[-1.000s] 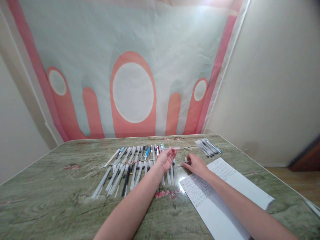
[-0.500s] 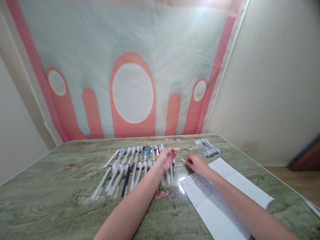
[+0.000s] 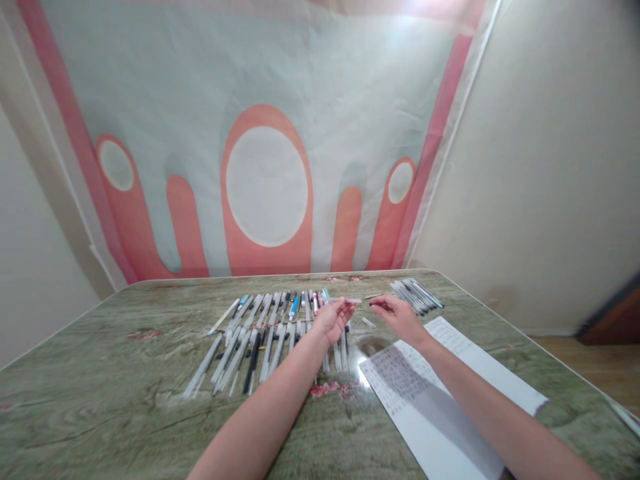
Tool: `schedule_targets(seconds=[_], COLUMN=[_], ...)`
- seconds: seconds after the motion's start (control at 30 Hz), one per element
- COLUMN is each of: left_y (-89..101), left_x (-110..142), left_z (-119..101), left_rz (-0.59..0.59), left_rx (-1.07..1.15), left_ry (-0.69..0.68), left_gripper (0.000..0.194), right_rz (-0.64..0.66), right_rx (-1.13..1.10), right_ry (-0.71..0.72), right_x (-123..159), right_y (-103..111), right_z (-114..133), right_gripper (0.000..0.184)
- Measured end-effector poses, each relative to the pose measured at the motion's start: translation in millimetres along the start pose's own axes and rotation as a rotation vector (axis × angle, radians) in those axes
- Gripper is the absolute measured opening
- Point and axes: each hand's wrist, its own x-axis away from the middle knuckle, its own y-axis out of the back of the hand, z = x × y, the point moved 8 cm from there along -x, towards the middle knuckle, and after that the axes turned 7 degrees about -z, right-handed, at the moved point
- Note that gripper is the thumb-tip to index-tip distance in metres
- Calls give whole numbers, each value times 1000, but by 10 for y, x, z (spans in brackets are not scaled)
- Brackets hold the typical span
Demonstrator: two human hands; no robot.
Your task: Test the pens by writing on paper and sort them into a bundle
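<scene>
My left hand (image 3: 332, 321) is closed around a clear pen barrel (image 3: 352, 301), which lies level and points to the right. Just right of its end is my right hand (image 3: 401, 319), thumb and fingers pinched on a small dark piece (image 3: 371, 305), too small to name. Below the gap between my hands, a short whitish pen cap (image 3: 369, 323) lies on the table. Pens and pen parts, mostly clear, lie in two rows (image 3: 265, 333) to the left, partly hidden behind my left forearm; a blue pen (image 3: 294, 307) and a black one (image 3: 253, 363) stand out.
A sheet of paper with handwriting (image 3: 430, 447) lies under my right forearm. Several pens are gathered in a bundle (image 3: 417, 296) at the back right. The green marbled table (image 3: 100, 373) reaches back to a wall hanging (image 3: 200, 80).
My right hand has let go of the whitish cap, leaving it on the table. It has moved up and slightly right, nearer the barrel's end. My left hand has barely moved.
</scene>
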Motion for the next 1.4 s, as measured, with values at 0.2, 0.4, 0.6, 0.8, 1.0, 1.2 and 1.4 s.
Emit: schedule_targets(seconds=[0.2,0.4,0.6,0.8,1.0,1.2,1.4], left_y=[-24,-53,-80,-94,-115,-147,-115], left_x=[5,28,50,63,91,118,112], left_z=[30,69,79,65,25,56,21], left_rz=[31,56,88,100,143,164,114], left_rx=[-21,-66,-85,-114,-149,-150,-140], left_ry=[-19,-26,-53,-104,-182,-172,-191], left_gripper=[6,5,5,5,9,13,10], right_rz=[-47,-44,-50,-65,-83,1,-27], right_rx=[-27,8,5,5,58,-54,-33], right_ry=[1,17,63,51,54,-160,-56], right_x=[28,38,44,55,77,103,73], right_y=[30,12,14,17,12,-126,-76], right_z=[168,171,231,189,157,-82,12], right_gripper=[23,21,18,21,25,42,31])
